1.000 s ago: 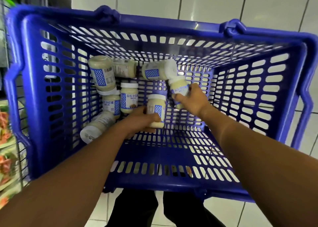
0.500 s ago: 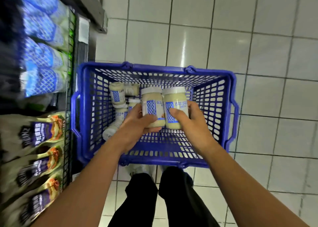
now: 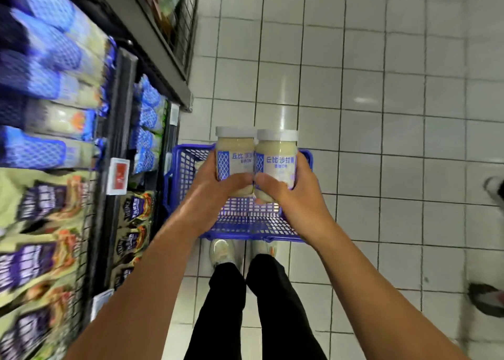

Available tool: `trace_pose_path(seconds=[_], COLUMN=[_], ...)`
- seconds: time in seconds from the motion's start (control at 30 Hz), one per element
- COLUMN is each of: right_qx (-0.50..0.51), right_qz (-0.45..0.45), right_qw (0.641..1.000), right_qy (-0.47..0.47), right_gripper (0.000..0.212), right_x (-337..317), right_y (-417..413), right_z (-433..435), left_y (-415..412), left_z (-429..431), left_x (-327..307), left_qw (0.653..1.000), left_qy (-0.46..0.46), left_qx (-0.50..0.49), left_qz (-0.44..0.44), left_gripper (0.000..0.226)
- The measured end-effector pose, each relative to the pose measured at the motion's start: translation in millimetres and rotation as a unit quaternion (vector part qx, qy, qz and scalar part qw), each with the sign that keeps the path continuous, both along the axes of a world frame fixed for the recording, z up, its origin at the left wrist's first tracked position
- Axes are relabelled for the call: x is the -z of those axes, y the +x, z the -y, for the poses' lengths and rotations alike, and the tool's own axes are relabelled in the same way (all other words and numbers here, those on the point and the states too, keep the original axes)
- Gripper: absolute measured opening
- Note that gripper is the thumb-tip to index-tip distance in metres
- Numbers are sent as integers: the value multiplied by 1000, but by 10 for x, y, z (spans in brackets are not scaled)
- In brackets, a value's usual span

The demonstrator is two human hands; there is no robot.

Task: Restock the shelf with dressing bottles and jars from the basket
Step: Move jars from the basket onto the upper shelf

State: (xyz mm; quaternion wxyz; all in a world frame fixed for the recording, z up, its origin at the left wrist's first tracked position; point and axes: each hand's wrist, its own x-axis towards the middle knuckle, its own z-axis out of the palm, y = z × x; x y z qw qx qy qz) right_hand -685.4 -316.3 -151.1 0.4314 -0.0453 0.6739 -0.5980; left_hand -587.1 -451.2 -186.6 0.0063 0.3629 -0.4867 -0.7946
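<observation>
Two jars of pale dressing were held side by side above a blue basket [image 3: 185,168] on a supermarket aisle's white tiled floor [image 3: 381,114]. At far left, the shelf [image 3: 120,108] carried rows of blurred blue-netted packs [image 3: 41,59] on its upper level and green-and-purple pouches [image 3: 35,223] below, with a red price tag [image 3: 118,174] clipped to the rail between them. The basket sat on the floor just beside the shelf's lower end, directly ahead of the person's pale shoes [image 3: 221,250] and black trousers [image 3: 226,305].

The left hand [image 3: 215,196] gripped the left jar [image 3: 234,155], fingers curled round its far side and thumb pressed across the lower label. The right jar [image 3: 276,158] stood touching it, clasped the same way by the right hand [image 3: 291,193], whose thumb met the other thumb where the two jars joined. Both jars were upright, white lids uppermost, blue-and-white labels facing the camera, and both were clear of the basket, held over its open top rather than resting in it. Neither was on the shelf yet.

At the right edge of the frame, well apart from the basket, a second person's shoes [image 3: 488,299] showed on the tiles, too blurred to describe further.
</observation>
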Motion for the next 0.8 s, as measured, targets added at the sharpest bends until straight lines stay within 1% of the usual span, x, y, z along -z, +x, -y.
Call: trace_pose_path(seconds=[0.07,0.13,0.17,0.4,0.57,0.63,0.73,0.8], right_qx=[-14,-25,-27,-6,13,23,17,18], right_qz=[3,-10,-16,-34,-41,-49,-64,-74], right_qw=[1000,999,999,997,994,993,992,991], right_qy=[-7,-18,-26,-71,-99,-101,-103,-107], right_gripper=[57,49,48,54,63,66,61,61], right_x=[-248,-452,-555,-1130,-1496,-1636,-1823,-1930], right_y=[3,19,26,155,253,291,361,412], right_z=[-51,-108,-122,-108,-57,-38,-33,-38], left_y=[5,22,35,141,238,273,337,388], left_z=[0,-10,-6,-1,43,55,60,60], left_x=[-282,-554,-678,-1346,-1753,-1914,-2135,-2246], left_qw=[1000,1000,1000,997,995,993,991,990], left_qy=[-15,-10,-7,14,15,13,5,-2], left_qx=[-13,-15,-19,-60,-58,-60,-60,-62], left_qz=[2,-9,-15,-51,-85,-97,-116,-130], left_gripper=[53,39,38,56,63,62,53,52])
